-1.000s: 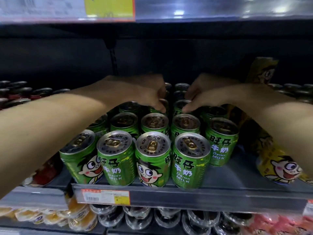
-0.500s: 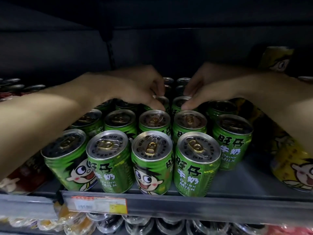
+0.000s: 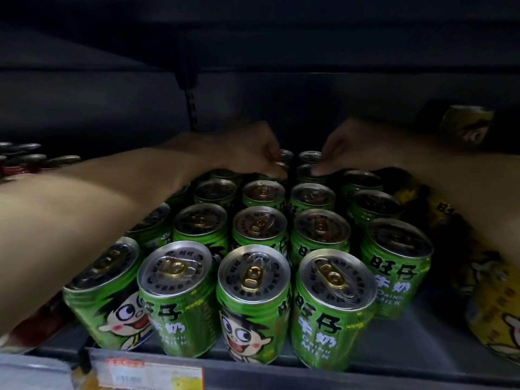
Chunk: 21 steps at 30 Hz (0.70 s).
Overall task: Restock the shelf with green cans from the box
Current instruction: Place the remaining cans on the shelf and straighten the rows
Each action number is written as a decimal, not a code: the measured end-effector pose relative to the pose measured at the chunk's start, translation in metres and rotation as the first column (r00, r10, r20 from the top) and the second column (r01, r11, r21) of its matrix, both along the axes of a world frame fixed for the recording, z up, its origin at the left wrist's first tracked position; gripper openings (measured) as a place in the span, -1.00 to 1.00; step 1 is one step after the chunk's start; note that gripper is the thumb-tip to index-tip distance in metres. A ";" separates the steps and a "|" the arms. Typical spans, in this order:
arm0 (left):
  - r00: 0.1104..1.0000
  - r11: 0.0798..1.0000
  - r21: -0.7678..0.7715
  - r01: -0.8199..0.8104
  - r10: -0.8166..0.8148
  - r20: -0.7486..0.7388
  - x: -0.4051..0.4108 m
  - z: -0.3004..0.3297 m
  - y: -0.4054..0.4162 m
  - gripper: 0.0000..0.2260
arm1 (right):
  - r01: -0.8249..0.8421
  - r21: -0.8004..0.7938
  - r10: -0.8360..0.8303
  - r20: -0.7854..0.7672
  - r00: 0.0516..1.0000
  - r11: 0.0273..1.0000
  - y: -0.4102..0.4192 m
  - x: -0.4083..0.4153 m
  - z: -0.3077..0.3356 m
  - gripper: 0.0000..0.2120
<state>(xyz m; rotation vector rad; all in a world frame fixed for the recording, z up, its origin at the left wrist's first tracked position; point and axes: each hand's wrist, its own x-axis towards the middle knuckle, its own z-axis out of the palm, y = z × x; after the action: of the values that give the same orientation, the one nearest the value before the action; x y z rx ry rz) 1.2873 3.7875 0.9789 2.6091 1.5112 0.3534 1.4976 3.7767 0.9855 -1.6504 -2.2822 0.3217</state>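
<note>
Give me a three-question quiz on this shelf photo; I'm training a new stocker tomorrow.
1. True or false: both hands reach the rear cans.
2. Which cans stand right of the green milk cans? A) yellow B) blue C) white
3. What hangs on the shelf's front edge?

Key:
1. True; the left hand and right hand sit over back-row can tops.
2. A, yellow cans.
3. A price tag.

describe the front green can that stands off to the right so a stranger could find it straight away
Start at the shelf's grey front rail and the block of green milk cans behind it. Three cans line the front edge; the one meant stands a step further back at the right. It alone borders bare shelf in front and the yellow cans beside it.
</note>
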 end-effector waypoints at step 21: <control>0.997 0.983 -0.181 -0.037 0.048 0.057 -0.010 0.001 0.018 -0.60 | -0.072 -0.043 0.069 -0.061 0.996 0.996 0.018 -0.001 -0.009 -0.64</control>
<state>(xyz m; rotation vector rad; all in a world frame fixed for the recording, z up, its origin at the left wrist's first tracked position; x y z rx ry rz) 1.2768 3.8052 0.9795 2.4090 1.5056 0.2826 1.4963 3.7947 0.9761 -1.5625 -2.3087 0.4361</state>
